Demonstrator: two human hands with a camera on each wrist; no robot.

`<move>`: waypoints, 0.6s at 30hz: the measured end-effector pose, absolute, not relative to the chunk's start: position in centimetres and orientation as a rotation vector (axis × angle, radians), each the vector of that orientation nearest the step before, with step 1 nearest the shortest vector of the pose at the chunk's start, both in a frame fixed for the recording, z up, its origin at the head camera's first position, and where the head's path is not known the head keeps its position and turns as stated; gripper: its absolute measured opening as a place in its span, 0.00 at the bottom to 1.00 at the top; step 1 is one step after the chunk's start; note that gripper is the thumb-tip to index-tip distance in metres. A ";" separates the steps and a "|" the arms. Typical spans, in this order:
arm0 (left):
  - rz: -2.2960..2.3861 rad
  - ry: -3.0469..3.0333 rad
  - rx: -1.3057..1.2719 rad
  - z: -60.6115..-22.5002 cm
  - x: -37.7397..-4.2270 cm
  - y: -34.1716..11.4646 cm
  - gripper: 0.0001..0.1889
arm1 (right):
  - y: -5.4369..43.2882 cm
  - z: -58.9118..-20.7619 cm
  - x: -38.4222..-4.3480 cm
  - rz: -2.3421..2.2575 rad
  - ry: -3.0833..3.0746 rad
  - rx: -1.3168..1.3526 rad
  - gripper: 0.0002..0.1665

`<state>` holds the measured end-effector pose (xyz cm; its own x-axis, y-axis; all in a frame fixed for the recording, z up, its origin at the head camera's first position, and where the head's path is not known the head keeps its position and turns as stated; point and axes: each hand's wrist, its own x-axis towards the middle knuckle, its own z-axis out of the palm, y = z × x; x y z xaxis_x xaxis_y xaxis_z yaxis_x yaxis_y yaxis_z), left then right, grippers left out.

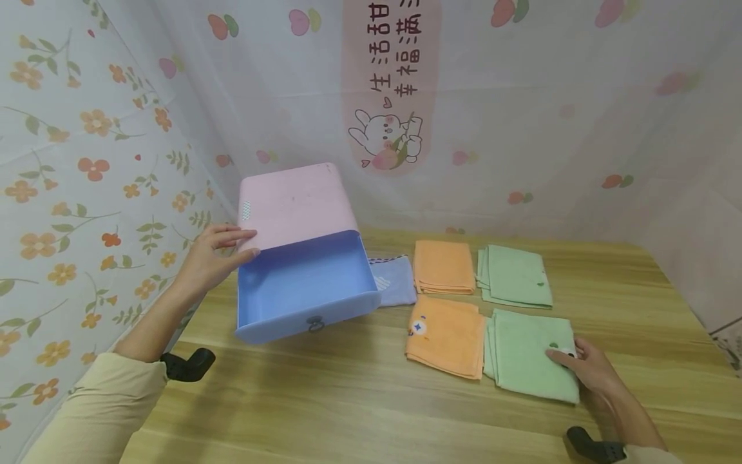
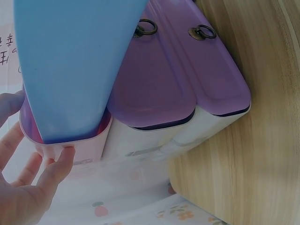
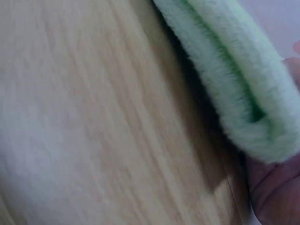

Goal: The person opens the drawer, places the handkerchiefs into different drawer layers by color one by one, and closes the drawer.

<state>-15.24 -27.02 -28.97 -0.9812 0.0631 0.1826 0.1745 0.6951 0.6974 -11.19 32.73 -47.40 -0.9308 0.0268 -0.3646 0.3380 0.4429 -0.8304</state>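
Note:
A drawer unit with a pink top casing [image 1: 295,200] stands at the left of the table, its light-blue drawer [image 1: 307,274] pulled out and nothing seen inside. My left hand [image 1: 214,258] rests on the casing's left side, fingers spread over the top and thumb near the front rim. The left wrist view shows this thumb [image 2: 63,161] against the casing's edge. At the right, my right hand [image 1: 597,370] pinches the right edge of a folded green towel [image 1: 533,354], thumb above and other fingers mostly hidden. In the right wrist view the towel's thick fold [image 3: 262,103] lifts slightly off the wood.
Behind the held towel lies another folded green towel [image 1: 518,276]. Two folded orange towels [image 1: 445,264] lie left of the green ones, and a light-purple cloth [image 1: 397,280] sits beside the drawer. Two purple drawers [image 2: 154,89] are below the blue one. Patterned curtains [image 1: 116,161] border the table.

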 end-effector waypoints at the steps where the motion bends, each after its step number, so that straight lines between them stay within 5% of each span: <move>1: -1.160 -2.758 -0.192 -29.0 -15.3 -27.0 0.25 | 32.7 -47.4 -11.2 -1.539 2.356 0.331 0.46; 18: -1.155 -2.733 -0.190 -29.1 -15.4 -26.9 0.24 | 32.5 -44.1 -10.6 -2.045 1.881 0.297 0.13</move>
<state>-15.44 -26.94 -29.11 -0.9777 0.0518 0.2035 0.1820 0.6924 0.6982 -10.65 32.54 -44.12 -0.9184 -0.1103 -0.3800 0.3878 -0.0607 -0.9197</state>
